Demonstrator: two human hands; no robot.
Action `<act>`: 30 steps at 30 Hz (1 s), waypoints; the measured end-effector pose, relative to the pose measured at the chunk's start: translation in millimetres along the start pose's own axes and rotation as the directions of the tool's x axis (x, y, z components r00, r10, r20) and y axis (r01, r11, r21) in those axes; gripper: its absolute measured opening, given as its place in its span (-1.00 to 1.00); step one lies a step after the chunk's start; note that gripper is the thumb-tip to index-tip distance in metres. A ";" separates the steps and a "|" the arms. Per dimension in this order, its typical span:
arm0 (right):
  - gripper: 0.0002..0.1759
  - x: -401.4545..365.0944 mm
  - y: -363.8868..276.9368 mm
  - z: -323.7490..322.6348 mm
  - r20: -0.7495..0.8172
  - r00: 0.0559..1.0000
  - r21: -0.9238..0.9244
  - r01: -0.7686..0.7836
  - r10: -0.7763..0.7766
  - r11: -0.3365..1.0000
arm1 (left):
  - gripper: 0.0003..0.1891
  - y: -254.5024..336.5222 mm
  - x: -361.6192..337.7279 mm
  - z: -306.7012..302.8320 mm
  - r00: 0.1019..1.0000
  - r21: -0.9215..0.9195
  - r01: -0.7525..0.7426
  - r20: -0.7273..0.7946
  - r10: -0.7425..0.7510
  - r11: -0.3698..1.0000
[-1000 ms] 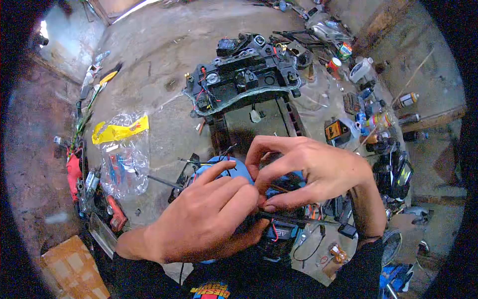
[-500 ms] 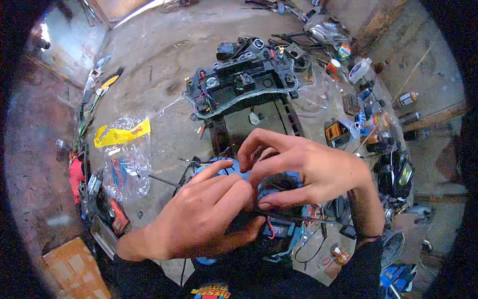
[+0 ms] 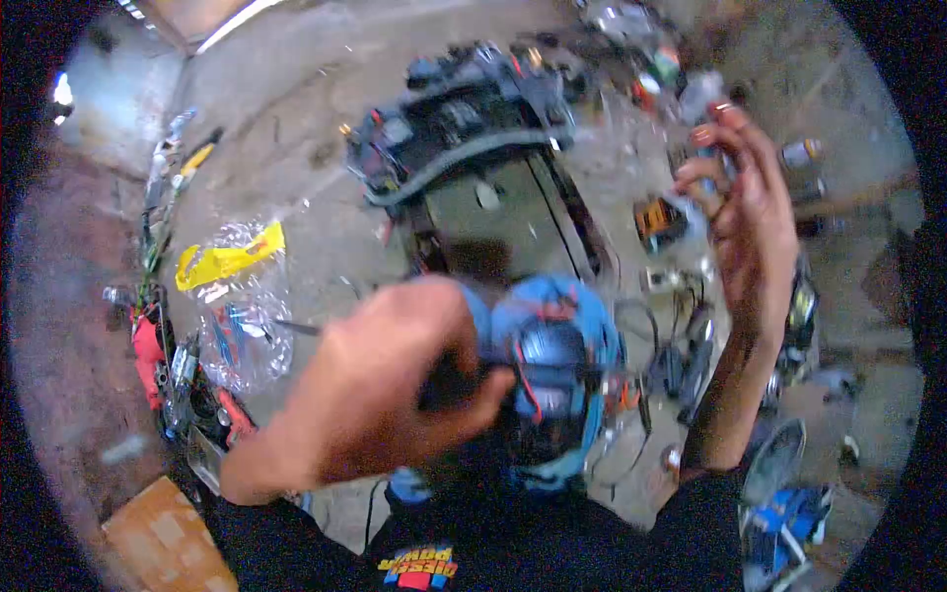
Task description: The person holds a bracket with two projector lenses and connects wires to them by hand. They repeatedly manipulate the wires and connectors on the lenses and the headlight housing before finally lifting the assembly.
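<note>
My left hand (image 3: 380,385) is smeared by motion in front of my body. Its fingers and thumb are curled around something dark that I cannot make out. Raised at the right, my right hand (image 3: 750,212) has its fingers apart and bent, with nothing visible in it. Just right of my left hand, a black box-like part with a red wire (image 3: 541,419) rests on my lap, over blue cloth (image 3: 582,316). Farther forward on the floor lies a black plastic assembly with wires and a gauge (image 3: 459,118), attached to dark rails (image 3: 562,212).
A clear plastic bag with a yellow header (image 3: 232,259) lies on the floor at left. Tools and a red-handled item (image 3: 235,414) line the left wall. Bottles, cans and a black-and-orange box (image 3: 659,222) crowd the right side, with cables (image 3: 681,306) nearer me.
My right hand has left my left hand and moved up and to the right, its fingers spreading. My left hand stays curled near the middle. The camera view has shifted slightly.
</note>
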State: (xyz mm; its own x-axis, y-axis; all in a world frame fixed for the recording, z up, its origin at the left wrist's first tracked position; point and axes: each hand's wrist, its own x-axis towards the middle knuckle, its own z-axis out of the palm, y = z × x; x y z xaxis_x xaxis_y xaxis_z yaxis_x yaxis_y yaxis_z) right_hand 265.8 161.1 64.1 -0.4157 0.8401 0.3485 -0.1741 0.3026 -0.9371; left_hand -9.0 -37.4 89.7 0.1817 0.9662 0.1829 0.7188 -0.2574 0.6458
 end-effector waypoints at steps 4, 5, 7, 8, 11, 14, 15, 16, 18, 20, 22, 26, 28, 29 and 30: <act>-0.40 -84.2 13.1 -51.1 -0.342 0.922 0.031 -0.184 0.183 0.982 | -0.53 -7.9 15.4 0.9 0.948 -0.287 0.265 -0.095 -0.303 0.920; -0.43 -114.5 15.4 -63.3 -0.317 0.921 0.021 -0.231 0.225 0.973 | -0.55 -6.8 18.6 -5.2 0.958 -0.318 0.253 -0.051 -0.283 0.914; -0.51 -168.6 3.6 -67.3 -0.269 0.891 -0.147 -0.413 0.366 0.899 | -0.56 -7.4 17.3 -10.0 0.909 -0.389 0.388 0.014 -0.416 0.836; -0.52 -196.4 -7.0 -59.6 -0.257 0.861 -0.232 -0.496 0.439 0.837 | -0.57 -10.0 15.9 -9.7 0.918 -0.397 0.368 0.011 -0.396 0.841; -0.58 -225.7 -29.1 -15.4 0.255 0.791 -0.450 -0.413 0.557 0.792 | -0.60 -12.6 14.7 -11.8 0.931 -0.384 0.334 -0.010 -0.366 0.861; -0.47 -263.9 -27.5 40.7 0.603 0.525 -0.623 -0.159 0.600 0.766 | -0.66 -5.5 11.4 -13.8 0.928 -0.288 0.328 -0.077 -0.363 0.899; -0.42 -270.2 -27.0 57.5 0.629 0.503 -0.657 -0.065 0.593 0.751 | -0.68 -8.7 8.4 -16.3 0.932 -0.336 0.311 -0.075 -0.355 0.889; -0.35 -276.5 -26.5 74.3 0.653 0.480 -0.680 0.032 0.586 0.733 | -0.70 -14.4 4.6 -19.0 0.935 -0.384 0.294 -0.075 -0.347 0.875; -0.36 -290.9 -20.0 85.6 0.671 0.449 -0.719 0.203 0.589 0.664 | -0.58 -12.9 3.9 -17.4 0.911 -0.429 0.255 -0.194 -0.364 0.867; -0.37 -324.0 1.2 87.9 0.715 0.537 -0.674 0.359 0.448 0.645 | -0.61 -13.1 -1.9 -25.8 0.893 -0.405 0.238 -0.267 -0.363 0.883; -0.46 -332.9 2.7 92.5 0.700 0.489 -0.697 0.310 0.520 0.647 | -0.68 -24.9 -14.4 -47.7 0.887 -0.335 0.229 -0.315 -0.338 0.914; -0.51 -266.4 -42.9 64.0 0.775 0.538 -0.450 0.099 0.333 0.888 | -0.68 -60.9 -37.0 -90.8 0.827 -0.262 0.196 -0.474 -0.302 0.945; -0.66 -231.7 -73.9 38.1 0.649 0.738 -0.427 0.152 0.185 0.892 | -0.52 -71.7 -44.6 -107.0 0.749 -0.307 0.194 -0.567 -0.343 0.932; -0.73 -213.4 -90.3 23.0 0.566 0.818 -0.443 0.198 0.102 0.874 | -0.47 -85.2 -51.1 -121.9 0.742 -0.310 0.205 -0.569 -0.354 0.928; -0.74 -201.2 -101.6 8.0 0.453 0.891 -0.470 0.209 0.031 0.858 | -0.43 -98.7 -57.6 -136.9 0.735 -0.313 0.217 -0.571 -0.365 0.925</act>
State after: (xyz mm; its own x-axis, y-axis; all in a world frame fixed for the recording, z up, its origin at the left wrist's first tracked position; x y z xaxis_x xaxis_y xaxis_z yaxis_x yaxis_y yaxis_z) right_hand 360.0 -42.3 89.3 -0.7804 0.5535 0.2909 0.1828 0.6468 -0.7404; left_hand -182.3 -69.6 117.0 -0.5127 0.7959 0.3219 0.4940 -0.0332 0.8688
